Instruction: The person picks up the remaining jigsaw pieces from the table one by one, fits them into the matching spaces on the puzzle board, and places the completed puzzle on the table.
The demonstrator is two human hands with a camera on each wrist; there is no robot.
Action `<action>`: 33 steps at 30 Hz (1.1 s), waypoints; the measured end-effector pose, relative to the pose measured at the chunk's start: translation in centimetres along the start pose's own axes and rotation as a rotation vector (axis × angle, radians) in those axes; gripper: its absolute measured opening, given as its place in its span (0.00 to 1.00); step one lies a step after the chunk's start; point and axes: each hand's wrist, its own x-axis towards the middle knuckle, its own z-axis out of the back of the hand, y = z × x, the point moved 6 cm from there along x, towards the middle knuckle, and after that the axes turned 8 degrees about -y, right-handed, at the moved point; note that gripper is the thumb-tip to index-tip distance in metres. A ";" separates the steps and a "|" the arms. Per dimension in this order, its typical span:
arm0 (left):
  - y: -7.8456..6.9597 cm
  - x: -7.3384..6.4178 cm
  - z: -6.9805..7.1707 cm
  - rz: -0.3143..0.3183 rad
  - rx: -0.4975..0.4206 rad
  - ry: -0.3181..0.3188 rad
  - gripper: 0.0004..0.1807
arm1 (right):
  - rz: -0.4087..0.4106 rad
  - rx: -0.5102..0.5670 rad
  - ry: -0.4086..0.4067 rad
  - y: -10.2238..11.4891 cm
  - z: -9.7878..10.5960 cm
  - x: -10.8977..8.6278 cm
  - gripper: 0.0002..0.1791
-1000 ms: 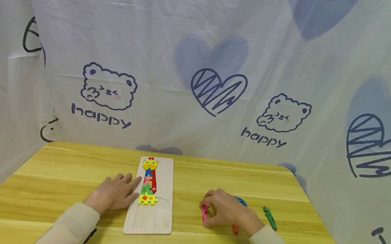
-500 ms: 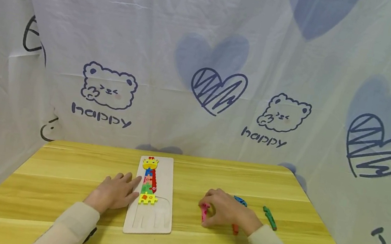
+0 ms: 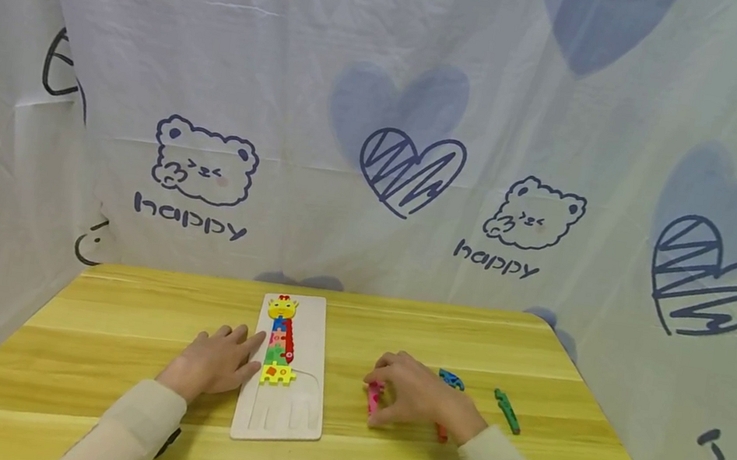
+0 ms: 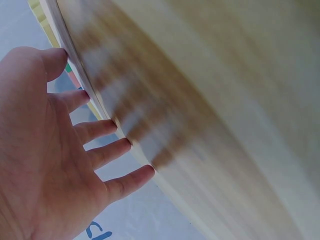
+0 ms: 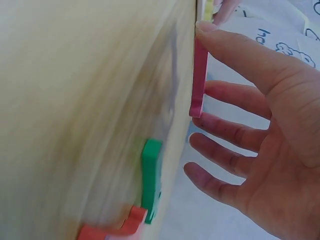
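Note:
A pale puzzle board [image 3: 312, 348] lies on the table, bearing a giraffe puzzle [image 3: 277, 374] with a yellow head, coloured neck pieces and a yellow body piece. Shallow recesses show bare at the board's near end. My left hand [image 3: 211, 363] rests at the board's left edge, fingers spread and fairly straight; in the left wrist view its fingertips touch near that edge. My right hand [image 3: 416, 394] pinches a pink puzzle piece [image 3: 374, 398] between thumb and fingers, right of the board. In the right wrist view the pink piece [image 5: 200, 75] stands on its narrow side, low at the tabletop.
A blue piece [image 3: 451, 379] and a red piece [image 3: 441, 432], partly covered by the right hand, lie on the wooden table [image 3: 189, 299]. Farther right lies a green piece [image 3: 507, 411]. A printed white curtain [image 3: 302, 197] hangs behind and at both sides.
My right hand has shifted a little to the left, carrying the pink puzzle piece with it. My left hand and the board stay nearly where they were.

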 end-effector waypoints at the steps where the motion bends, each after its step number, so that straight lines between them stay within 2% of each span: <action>1: 0.0 0.0 0.0 0.000 -0.001 0.001 0.34 | 0.003 0.000 -0.002 0.2 0.0 0.1 0.31; 9: -0.1 0.0 0.2 -0.019 0.010 -0.017 0.34 | 0.045 -0.008 -0.005 2.1 0.0 0.9 0.32; 19: 0.0 0.0 0.1 -0.018 0.005 -0.009 0.34 | 0.044 -0.012 0.009 4.2 -0.4 2.2 0.32; 25: 0.0 -0.2 0.3 -0.010 -0.003 0.002 0.34 | 0.071 -0.026 0.006 5.4 -0.8 3.1 0.33; 33: 0.1 -0.1 0.3 -0.002 -0.021 0.011 0.34 | 0.059 -0.043 0.018 6.3 -1.3 4.0 0.32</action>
